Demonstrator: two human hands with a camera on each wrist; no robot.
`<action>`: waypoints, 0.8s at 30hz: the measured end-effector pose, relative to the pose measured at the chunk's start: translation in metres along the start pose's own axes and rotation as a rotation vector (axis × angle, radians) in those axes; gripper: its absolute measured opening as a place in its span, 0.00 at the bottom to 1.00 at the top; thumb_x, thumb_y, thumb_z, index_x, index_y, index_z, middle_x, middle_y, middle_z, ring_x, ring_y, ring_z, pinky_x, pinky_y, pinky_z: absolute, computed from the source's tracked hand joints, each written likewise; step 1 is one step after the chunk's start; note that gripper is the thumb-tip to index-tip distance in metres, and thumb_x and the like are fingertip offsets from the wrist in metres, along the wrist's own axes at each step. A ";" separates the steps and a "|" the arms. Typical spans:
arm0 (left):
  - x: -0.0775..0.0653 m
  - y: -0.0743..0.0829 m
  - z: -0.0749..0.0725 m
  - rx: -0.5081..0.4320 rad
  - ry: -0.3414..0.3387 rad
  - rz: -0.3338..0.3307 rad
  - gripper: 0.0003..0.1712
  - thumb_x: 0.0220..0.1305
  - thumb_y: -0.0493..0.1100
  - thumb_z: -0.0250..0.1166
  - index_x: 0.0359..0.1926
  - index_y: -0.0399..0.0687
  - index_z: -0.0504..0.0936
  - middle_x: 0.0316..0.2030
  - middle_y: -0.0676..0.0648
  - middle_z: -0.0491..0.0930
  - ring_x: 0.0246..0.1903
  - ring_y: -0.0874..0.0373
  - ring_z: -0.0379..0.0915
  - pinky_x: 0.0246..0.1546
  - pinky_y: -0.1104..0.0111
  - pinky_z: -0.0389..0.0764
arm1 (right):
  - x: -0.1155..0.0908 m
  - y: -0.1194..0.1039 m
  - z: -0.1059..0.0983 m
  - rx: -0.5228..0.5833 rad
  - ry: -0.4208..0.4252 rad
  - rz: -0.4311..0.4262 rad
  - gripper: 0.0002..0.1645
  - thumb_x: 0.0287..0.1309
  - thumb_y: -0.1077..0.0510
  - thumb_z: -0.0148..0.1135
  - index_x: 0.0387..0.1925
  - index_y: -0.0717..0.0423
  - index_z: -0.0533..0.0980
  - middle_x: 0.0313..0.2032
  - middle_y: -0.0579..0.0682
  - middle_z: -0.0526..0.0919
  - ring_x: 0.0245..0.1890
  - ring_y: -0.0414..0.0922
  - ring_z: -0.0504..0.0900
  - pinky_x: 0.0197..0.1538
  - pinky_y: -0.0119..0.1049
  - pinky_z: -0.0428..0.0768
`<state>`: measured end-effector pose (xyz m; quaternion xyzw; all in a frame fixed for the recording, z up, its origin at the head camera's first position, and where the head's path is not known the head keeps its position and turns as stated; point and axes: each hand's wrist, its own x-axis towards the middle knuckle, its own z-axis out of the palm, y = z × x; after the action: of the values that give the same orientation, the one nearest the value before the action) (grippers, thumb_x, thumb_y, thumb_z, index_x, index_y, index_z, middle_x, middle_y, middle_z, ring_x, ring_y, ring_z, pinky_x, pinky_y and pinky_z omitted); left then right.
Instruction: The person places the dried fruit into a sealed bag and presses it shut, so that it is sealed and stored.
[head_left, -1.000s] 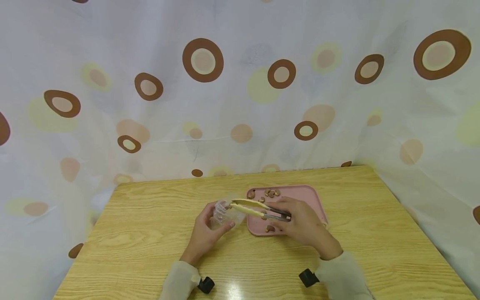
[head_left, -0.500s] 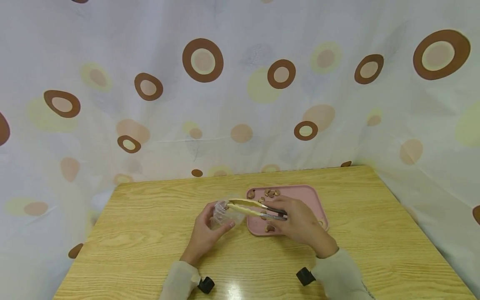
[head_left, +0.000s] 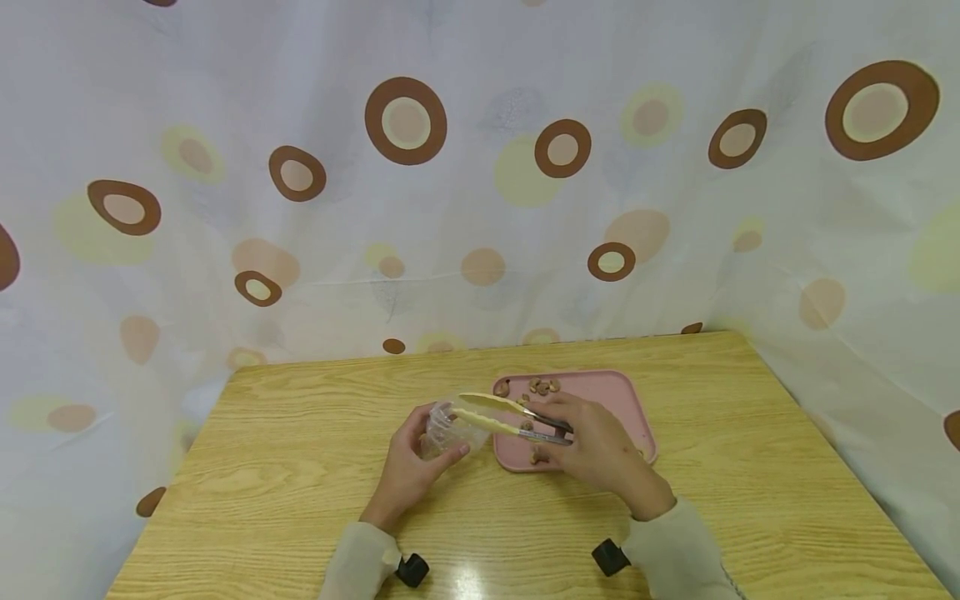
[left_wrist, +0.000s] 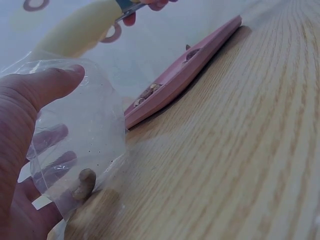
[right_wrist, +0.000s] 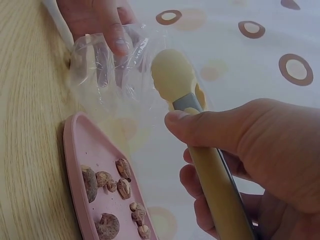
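Observation:
My left hand [head_left: 408,467] holds a clear plastic bag [head_left: 447,433] by its side, thumb toward me, mouth facing right. One small brown dried mushroom [left_wrist: 85,184] lies low in the bag in the left wrist view. My right hand [head_left: 600,446] grips tongs [head_left: 487,422] with cream tips and metal arms. The tongs' tips are spread apart at the bag's mouth, and I see nothing pinched between them. Below the right hand is a pink tray [head_left: 603,387] with several dried mushrooms [right_wrist: 107,226], partly hidden by the hand and tongs.
The light wood table [head_left: 300,483] carries the tray right of centre. Behind and at both sides hangs a white curtain [head_left: 450,208] with brown and yellow spots. A black wrist camera [head_left: 611,557] sits by the right sleeve, another [head_left: 412,570] by the left.
The tongs' tips moved slightly left into the bag's mouth, then spread apart. A mushroom seen at the tips half a second ago is no longer between them. The left hand stays put.

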<state>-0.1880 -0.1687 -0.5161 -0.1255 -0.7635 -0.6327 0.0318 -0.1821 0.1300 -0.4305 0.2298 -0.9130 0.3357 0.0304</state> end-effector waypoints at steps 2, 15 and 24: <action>0.000 0.000 0.000 -0.003 -0.001 0.001 0.36 0.66 0.39 0.80 0.73 0.55 0.77 0.65 0.46 0.84 0.60 0.61 0.82 0.66 0.69 0.79 | -0.001 0.000 0.000 0.005 0.001 0.003 0.35 0.62 0.58 0.82 0.70 0.49 0.82 0.57 0.50 0.89 0.37 0.36 0.80 0.37 0.31 0.77; 0.000 -0.001 0.000 0.002 0.003 0.000 0.37 0.65 0.39 0.80 0.72 0.54 0.77 0.67 0.44 0.84 0.63 0.58 0.81 0.66 0.71 0.78 | -0.007 0.007 -0.003 0.025 0.049 -0.010 0.39 0.60 0.62 0.82 0.72 0.44 0.81 0.47 0.46 0.88 0.31 0.35 0.72 0.33 0.30 0.72; 0.000 0.000 0.001 0.010 0.010 -0.005 0.37 0.65 0.39 0.80 0.72 0.53 0.77 0.68 0.42 0.83 0.68 0.44 0.79 0.68 0.71 0.76 | -0.011 0.015 -0.006 0.034 0.107 -0.008 0.35 0.59 0.61 0.83 0.68 0.50 0.84 0.35 0.41 0.80 0.28 0.35 0.68 0.30 0.30 0.70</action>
<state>-0.1883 -0.1682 -0.5164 -0.1203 -0.7670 -0.6293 0.0348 -0.1799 0.1486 -0.4373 0.2157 -0.9033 0.3628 0.0766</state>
